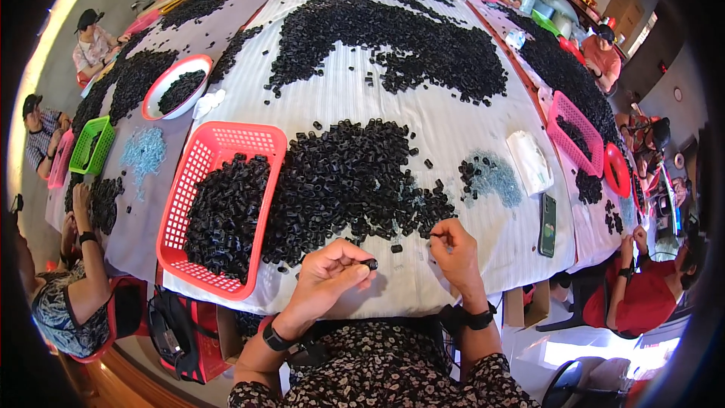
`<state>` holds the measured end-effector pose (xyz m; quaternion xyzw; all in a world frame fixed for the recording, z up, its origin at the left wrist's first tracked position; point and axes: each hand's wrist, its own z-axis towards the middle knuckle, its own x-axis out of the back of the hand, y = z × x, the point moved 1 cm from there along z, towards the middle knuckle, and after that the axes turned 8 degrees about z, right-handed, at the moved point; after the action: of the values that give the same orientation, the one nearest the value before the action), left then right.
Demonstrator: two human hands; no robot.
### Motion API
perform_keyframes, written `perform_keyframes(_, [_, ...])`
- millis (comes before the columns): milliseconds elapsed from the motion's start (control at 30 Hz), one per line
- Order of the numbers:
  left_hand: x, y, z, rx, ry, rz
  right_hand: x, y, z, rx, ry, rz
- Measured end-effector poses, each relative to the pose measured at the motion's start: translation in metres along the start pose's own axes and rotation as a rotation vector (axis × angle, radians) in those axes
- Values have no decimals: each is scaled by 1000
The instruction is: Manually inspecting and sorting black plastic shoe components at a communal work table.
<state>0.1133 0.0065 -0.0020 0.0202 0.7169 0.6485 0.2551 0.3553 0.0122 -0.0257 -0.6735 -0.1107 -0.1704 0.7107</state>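
Left hand (332, 273): pinching one black part (371, 264).
Right hand (456, 251): curled, hold unclear, near pile (347, 174).
Basket (239, 138): red, heaped with black parts, left of pile.

A small, glossy black piece (369, 264) is pinched aloft at 6 o'clock in the view, its exposed end toward 3 o'clock. Beyond it, between 11 and 12 o'clock, similar short black pieces (343, 174) lie heaped at all angles, some straying loose at the edges.
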Motion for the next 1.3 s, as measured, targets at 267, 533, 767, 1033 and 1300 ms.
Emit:
perform_keyframes(267, [-6, -10, -3, 7, -58, -55, -20, -23, 4, -32, -215, 862])
perform_keyframes(533, [-9, -11, -4, 56, -27, -96, -31, -29, -3, -41, -262, 838])
perform_keyframes(767, [-8, -14, -3, 51, -23, -93, -33, -27, -4, -64, -292, 802])
perform_keyframes(1033, [-7, -17, -4, 30, -20, -84, -36, -22, -7, -219, -320, 1095])
perform_keyframes(1300, [-10, -19, -3, 42, -6, -92, -37, -24, -11, -189, -291, 904])
